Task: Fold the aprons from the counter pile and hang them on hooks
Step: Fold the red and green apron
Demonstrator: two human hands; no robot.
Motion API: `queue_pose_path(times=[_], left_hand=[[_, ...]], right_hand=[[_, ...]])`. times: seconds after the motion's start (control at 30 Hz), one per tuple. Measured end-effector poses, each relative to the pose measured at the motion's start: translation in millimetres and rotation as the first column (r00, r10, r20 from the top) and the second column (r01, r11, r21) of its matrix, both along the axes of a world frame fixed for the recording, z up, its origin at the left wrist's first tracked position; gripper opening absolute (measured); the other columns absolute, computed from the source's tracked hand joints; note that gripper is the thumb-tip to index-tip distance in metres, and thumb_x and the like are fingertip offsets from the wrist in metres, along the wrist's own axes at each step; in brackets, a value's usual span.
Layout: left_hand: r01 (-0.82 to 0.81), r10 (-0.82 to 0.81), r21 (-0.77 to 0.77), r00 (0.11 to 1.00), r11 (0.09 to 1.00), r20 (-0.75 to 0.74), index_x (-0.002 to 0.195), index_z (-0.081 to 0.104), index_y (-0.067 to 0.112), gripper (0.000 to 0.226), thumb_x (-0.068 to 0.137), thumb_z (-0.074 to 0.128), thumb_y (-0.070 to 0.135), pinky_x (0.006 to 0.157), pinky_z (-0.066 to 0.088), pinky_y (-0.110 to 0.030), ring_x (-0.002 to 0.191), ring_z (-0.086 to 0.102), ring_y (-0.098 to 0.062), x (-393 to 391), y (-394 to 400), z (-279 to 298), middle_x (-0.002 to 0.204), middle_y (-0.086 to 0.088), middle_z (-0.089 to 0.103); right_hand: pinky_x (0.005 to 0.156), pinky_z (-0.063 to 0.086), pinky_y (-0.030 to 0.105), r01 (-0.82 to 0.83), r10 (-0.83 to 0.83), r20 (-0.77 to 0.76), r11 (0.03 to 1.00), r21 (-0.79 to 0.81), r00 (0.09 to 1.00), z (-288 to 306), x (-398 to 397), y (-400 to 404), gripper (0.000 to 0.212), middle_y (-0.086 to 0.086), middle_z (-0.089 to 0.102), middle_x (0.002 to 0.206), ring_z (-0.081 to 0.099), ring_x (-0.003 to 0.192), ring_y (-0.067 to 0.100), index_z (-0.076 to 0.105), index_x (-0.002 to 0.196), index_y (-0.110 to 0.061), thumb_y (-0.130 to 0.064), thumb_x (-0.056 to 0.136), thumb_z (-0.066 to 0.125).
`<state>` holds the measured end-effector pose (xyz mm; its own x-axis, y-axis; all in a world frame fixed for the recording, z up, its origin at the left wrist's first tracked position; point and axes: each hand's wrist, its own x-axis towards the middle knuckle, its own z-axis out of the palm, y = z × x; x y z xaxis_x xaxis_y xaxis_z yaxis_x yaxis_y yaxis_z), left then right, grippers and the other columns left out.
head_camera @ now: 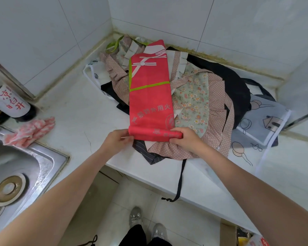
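- The red apron (pixel 149 96) lies as a long narrow strip on top of the pile (pixel 199 107) in the counter's back corner; its near end is turned into a small roll.
- The left hand (pixel 116 141) pinches the left end of that roll, fingers curled round the cloth.
- The right hand (pixel 187 138) grips the right end, thumb and fingers closed over the roll.
- The step looks like rolling or folding the strip away from the person; the task seems early, since several aprons remain unfolded.
- To do it well, I judge that both ends should advance together so the edges stay square, with the cloth kept snug so the roll does not go slack.
- The floral apron (pixel 194 103) beneath could drag along; lifting the red one slightly would avoid that.
- A black strap (pixel 180 181) hangs off the counter (pixel 75 107) edge and might snag.
- To the left are a sink (pixel 16 167), a pink rag (pixel 28 130) and a bottle (pixel 9 102), well apart from the work.
- A printed apron (pixel 261 125) lies at the right.
- No hooks are in view.
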<state>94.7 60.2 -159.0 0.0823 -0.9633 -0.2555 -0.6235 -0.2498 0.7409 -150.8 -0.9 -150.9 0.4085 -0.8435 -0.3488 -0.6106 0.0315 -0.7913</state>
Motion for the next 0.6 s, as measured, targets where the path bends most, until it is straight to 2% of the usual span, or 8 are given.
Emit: queue_pose_path(times=[0.07,0.1,0.17,0.27,0.33,0.43,0.5,0.6], left_hand=[[-0.085,0.089,0.033,0.987,0.996,-0.136,0.108,0.065,0.008,0.02,0.096,0.05,0.012,0.094,0.046,-0.032,0.09,0.061,-0.02,0,-1,1,0.102,-0.004,0.065],[-0.136,0.143,0.05,0.968,0.99,-0.204,0.102,0.064,0.008,0.017,0.097,0.049,0.013,0.095,0.047,-0.041,0.088,0.062,-0.024,-1,-1,1,0.097,-0.008,0.065],[-0.221,0.229,0.066,0.953,0.973,-0.2,0.095,0.062,0.01,0.016,0.098,0.047,0.015,0.095,0.047,-0.049,0.094,0.062,-0.033,-3,0,-3,0.093,-0.011,0.064],[-0.293,0.298,0.07,0.95,0.954,-0.09,0.09,0.062,0.004,0.024,0.099,0.044,0.017,0.087,0.048,-0.044,0.092,0.061,-0.037,-5,5,-11,0.087,-0.015,0.063],[-0.318,0.323,0.068,0.944,0.946,-0.073,0.087,0.061,0.002,0.027,0.099,0.043,0.017,0.082,0.046,-0.04,0.088,0.061,-0.038,-7,6,-12,0.085,-0.019,0.064],[-0.326,0.327,0.034,0.945,0.945,-0.011,0.086,0.059,0.005,0.025,0.099,0.042,0.016,0.062,0.039,-0.022,0.077,0.055,-0.03,-9,7,-11,0.077,-0.01,0.06],[-0.336,0.338,-0.036,0.936,0.941,0.095,0.1,0.057,0.004,0.019,0.099,0.044,0.017,0.063,0.034,-0.023,0.079,0.053,-0.024,-13,8,-8,0.085,-0.005,0.059],[-0.183,0.238,-0.194,0.918,0.964,0.318,0.13,0.044,0.007,0.037,0.095,0.048,0.019,0.083,0.043,-0.036,0.107,0.051,-0.03,-16,7,-9,0.119,-0.012,0.053]], right_hand=[[0.062,0.043,0.022,0.035,-0.034,0.018,0.997,-0.064,0.999,4,6,-2,0.013,0.001,0.06,0.083,0.054,0.07,0.014,0.063,0.103,-0.012,-0.012,0.091,0.06],[0.066,0.045,0.025,0.019,-0.018,0.016,0.997,-0.079,1.0,7,10,-3,0.016,0.002,0.063,0.089,0.056,0.075,0.013,0.063,0.107,-0.01,-0.016,0.093,0.057],[0.066,0.048,0.025,-0.011,0.01,-0.017,0.999,-0.051,1.0,8,19,-3,0.023,0.003,0.064,0.095,0.058,0.074,0.011,0.06,0.112,-0.007,-0.022,0.096,0.052],[0.065,0.049,0.033,0.007,-0.01,-0.128,1.0,-0.022,0.992,2,32,-4,0.033,0.005,0.062,0.082,0.057,0.065,0.016,0.058,0.108,-0.002,-0.03,0.099,0.045],[0.072,0.05,0.04,0.029,-0.04,-0.215,0.998,-0.052,0.976,-2,39,-7,0.04,0.01,0.062,0.082,0.059,0.07,0.025,0.058,0.106,-0.002,-0.037,0.1,0.039],[0.073,0.044,0.035,0.044,-0.072,-0.358,0.995,-0.085,0.931,-4,48,-10,0.047,0.007,0.054,0.074,0.055,0.074,0.026,0.05,0.077,-0.008,-0.038,0.103,0.027],[0.068,0.037,0.032,0.052,-0.09,-0.436,0.994,-0.098,0.896,-6,53,-12,0.048,0.001,0.043,0.065,0.048,0.068,0.022,0.037,0.064,-0.014,-0.037,0.104,0.022],[0.069,0.038,0.032,0.066,-0.099,-0.495,0.994,-0.085,0.863,-9,57,-14,0.049,0.001,0.045,0.068,0.052,0.077,0.024,0.044,0.071,-0.009,-0.036,0.104,0.021]])
